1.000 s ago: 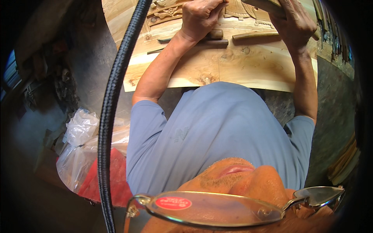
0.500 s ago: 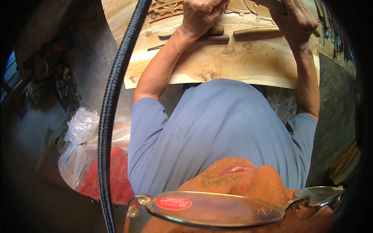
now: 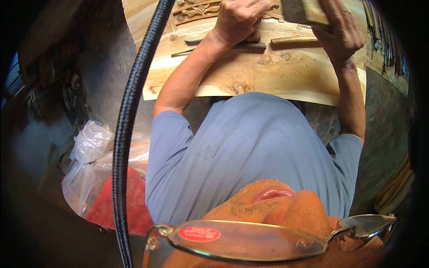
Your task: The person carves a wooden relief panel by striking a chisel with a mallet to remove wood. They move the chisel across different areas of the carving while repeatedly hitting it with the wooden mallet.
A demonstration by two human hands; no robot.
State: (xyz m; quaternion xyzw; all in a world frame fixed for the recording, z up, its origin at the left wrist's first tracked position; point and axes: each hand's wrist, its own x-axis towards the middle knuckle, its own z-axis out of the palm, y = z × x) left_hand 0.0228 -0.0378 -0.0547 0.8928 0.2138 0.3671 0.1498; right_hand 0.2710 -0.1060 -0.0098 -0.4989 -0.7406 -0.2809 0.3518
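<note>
My left hand point(image 3: 237, 21) is closed around a carving chisel point(image 3: 275, 6); only its small dark end shows past my fingers. My right hand point(image 3: 342, 38) grips a wooden mallet point(image 3: 308, 11), a thick block raised to the right of the chisel and cut off by the top edge. Both hands are above a pale wooden board point(image 3: 308, 80) with carved relief point(image 3: 201, 11) along its far part. Under my left wrist lie two tools with wooden handles, one with a thin dark blade point(image 3: 181, 52). Another wooden handle point(image 3: 292, 39) rests left of my right wrist.
A row of long thin tools point(image 3: 386, 35) stands along the far right. At the lower left sit a clear plastic bag point(image 3: 91, 147) and something red point(image 3: 127, 201). A black braided cable point(image 3: 129, 102) crosses the left side of the view. Wooden strips point(image 3: 395, 187) lean at the right.
The mallet has turned and now shows its broad block in front of my right hand. My left hand has shifted slightly right and down, still closed.
</note>
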